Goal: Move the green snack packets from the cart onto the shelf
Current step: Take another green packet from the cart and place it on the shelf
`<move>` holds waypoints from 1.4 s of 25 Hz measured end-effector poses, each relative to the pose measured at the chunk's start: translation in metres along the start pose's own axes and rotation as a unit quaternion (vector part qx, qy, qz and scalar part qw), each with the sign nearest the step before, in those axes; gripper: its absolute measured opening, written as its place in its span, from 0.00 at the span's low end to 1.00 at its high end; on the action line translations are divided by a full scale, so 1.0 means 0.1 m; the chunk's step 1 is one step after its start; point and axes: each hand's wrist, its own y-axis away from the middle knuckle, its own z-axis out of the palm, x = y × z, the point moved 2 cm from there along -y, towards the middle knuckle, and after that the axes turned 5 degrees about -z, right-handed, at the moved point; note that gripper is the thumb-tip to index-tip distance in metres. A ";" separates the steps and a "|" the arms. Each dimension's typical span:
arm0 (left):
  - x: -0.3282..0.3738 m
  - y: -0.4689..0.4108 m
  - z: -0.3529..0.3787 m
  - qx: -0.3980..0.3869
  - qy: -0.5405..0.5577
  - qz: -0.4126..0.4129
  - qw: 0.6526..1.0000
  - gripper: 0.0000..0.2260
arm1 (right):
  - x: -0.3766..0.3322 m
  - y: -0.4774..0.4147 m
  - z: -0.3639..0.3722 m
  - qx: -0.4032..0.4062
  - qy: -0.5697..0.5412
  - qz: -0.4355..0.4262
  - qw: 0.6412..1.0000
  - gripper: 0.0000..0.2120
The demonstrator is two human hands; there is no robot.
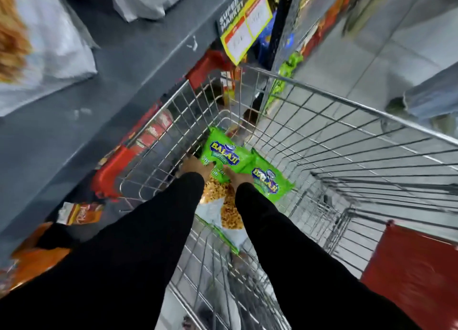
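Head view: both hands reached into the wire cart (322,91), left hand (194,166) and right hand (238,177) each closed on green snack packets (224,153) at its bottom; advisable to grip firmly, lift clear of the rim toward the grey shelf (119,64).

Both arms extended forward and down, black sleeves to the wrists. Left hand (194,167) and right hand (239,177) close together, fingers curled downward, grasp unclear.

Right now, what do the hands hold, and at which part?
Both hands, left and right, grip one green packet at its near edge, inside the cart.
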 end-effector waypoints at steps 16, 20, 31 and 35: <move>0.18 0.79 -0.62 -0.185 0.381 0.049 0.905 0.17 | -0.52 0.75 -0.49 -0.050 -0.176 -0.149 0.972 0.25; 0.26 1.43 -1.21 -0.160 0.450 0.135 0.868 0.23 | -0.98 1.42 -0.72 -0.037 -0.120 -0.239 0.963 0.32; -1.15 2.62 -3.01 0.205 0.537 0.190 0.796 0.21 | -1.96 3.64 0.41 -0.201 0.033 -0.528 0.824 0.13; -1.97 2.74 -3.30 0.289 0.585 0.130 0.746 0.24 | -1.87 4.12 1.18 -0.248 0.087 -0.540 0.800 0.23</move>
